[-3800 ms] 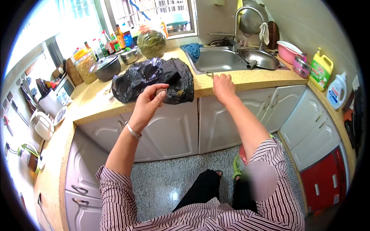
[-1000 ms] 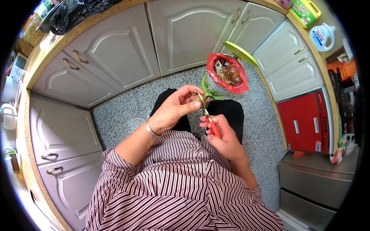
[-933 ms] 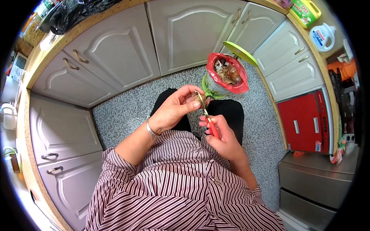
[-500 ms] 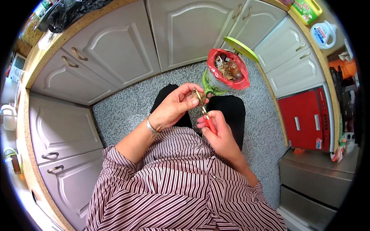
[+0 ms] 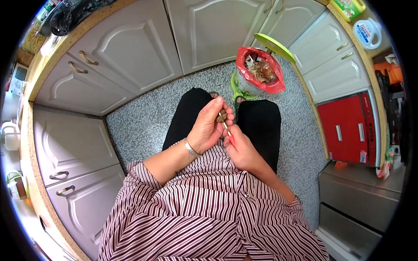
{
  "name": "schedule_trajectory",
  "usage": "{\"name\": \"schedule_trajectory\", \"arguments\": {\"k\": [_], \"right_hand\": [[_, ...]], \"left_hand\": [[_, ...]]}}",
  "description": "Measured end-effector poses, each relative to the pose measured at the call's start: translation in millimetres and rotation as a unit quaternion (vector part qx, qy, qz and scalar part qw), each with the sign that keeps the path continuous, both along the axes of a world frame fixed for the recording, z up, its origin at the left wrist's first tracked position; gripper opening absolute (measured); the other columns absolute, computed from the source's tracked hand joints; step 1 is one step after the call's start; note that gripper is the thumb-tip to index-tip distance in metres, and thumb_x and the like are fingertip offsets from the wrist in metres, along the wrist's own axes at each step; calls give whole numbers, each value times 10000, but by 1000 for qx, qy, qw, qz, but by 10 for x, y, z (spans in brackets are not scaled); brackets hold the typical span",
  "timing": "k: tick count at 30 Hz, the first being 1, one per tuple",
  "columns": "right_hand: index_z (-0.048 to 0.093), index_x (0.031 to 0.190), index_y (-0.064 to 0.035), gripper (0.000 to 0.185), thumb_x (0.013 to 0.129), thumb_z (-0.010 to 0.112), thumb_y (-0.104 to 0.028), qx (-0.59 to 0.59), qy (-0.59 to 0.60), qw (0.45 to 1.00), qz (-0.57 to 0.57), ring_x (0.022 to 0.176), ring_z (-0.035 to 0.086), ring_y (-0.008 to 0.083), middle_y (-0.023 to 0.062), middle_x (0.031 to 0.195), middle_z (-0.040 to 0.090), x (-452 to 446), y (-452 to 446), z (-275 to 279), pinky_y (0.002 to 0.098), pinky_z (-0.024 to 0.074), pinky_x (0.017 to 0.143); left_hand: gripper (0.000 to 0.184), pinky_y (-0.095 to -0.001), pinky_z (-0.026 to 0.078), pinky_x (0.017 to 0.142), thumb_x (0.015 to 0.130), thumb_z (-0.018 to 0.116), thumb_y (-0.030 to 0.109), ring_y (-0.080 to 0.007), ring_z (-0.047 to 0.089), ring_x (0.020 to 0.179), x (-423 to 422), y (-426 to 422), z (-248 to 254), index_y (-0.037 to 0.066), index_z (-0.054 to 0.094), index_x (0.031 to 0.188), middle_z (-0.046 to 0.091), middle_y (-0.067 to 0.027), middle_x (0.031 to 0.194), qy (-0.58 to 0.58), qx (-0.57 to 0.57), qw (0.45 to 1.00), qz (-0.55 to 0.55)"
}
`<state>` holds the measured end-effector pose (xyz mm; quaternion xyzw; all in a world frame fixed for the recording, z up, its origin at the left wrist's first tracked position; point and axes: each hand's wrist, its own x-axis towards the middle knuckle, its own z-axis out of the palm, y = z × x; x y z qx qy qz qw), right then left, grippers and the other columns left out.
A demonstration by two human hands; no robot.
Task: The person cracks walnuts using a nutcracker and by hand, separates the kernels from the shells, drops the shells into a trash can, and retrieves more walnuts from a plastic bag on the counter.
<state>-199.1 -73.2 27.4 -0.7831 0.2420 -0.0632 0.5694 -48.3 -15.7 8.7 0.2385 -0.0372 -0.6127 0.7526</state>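
My left hand [image 5: 210,125] is closed around a small brown, lumpy thing [image 5: 222,116] that looks like a nut, held in front of my knees. My right hand [image 5: 244,150] grips a red-handled tool [image 5: 232,139], its narrow metal part reaching up to the brown thing. Fingers hide the tool's tip, so its exact kind does not show. The two hands are close together, almost touching.
Beyond my feet stands a bin with a red liner [image 5: 278,87], full of brown scraps, its green lid [image 5: 275,48] raised. Grey cabinets [image 5: 126,48] surround me. A red oven-like front [image 5: 344,130] is at the right, with bottles [image 5: 368,33] on the counter above.
My left hand has rolled its fingers further around the brown thing, with the thumb now pointing up. The tool now shows less of its metal part. The view has shifted slightly.
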Motion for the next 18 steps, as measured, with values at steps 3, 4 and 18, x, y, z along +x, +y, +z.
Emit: {"name": "schedule_trajectory", "arguments": {"k": [3,4,18], "right_hand": [[434,1158,25,277,887,478,-14,-26,-20,999,-6,969,589,474,299,1000,576,6,15,-34,478,479,819],[437,1147,24,265,891,490,-19,-40,-18,999,-7,957,594,476,298,989,583,8,17,-35,482,483,807],[497,1134,22,256,897,563,-48,40,7,999,-30,879,660,354,215,937,639,-3,-19,-80,401,507,760]], "left_hand": [[278,-273,496,667,987,575,356,-148,588,762,-41,-23,-22,84,581,928,617,-53,866,-18,26,999,19],[283,-262,492,628,990,573,354,-138,584,722,-46,-23,4,84,574,905,615,-44,836,-12,39,999,24],[282,-321,522,771,1016,513,338,-196,601,901,32,51,12,70,581,1071,631,-81,1017,67,1,997,-24]]}}
